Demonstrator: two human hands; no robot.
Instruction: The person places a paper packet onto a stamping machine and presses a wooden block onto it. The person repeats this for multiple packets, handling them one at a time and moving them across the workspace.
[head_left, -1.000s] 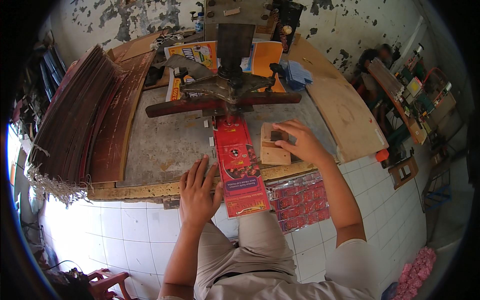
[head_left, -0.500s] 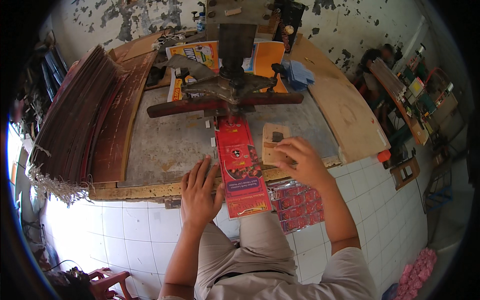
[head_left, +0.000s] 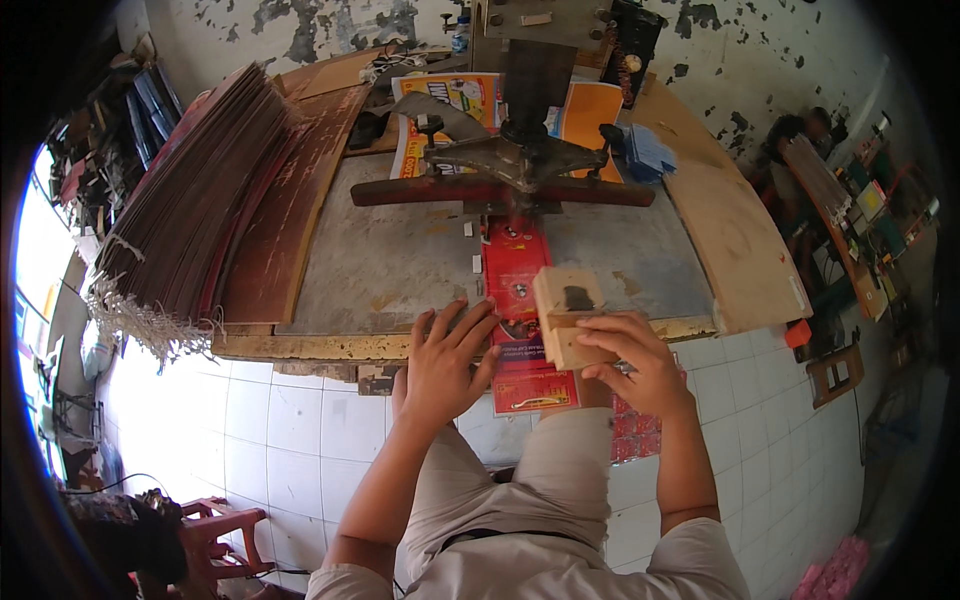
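A long red printed packaging strip lies under the middle of a dark metal press and hangs over the table's front edge. My left hand is spread flat at that edge, fingertips at the strip's left side. In my right hand is a pale wooden block with a dark patch on top, gripped at its near right end. The block is over the strip's right side and covers part of it; I cannot tell whether they touch.
A tall stack of dark sheets with frayed ends fills the table's left. Blue cards sit behind the press at right. Below the front edge are red printed packets. Another person sits at the far right.
My right hand has closed on the wooden block, lifted it and brought it left, over the strip. My left hand stays beside the strip. The whole view has shifted.
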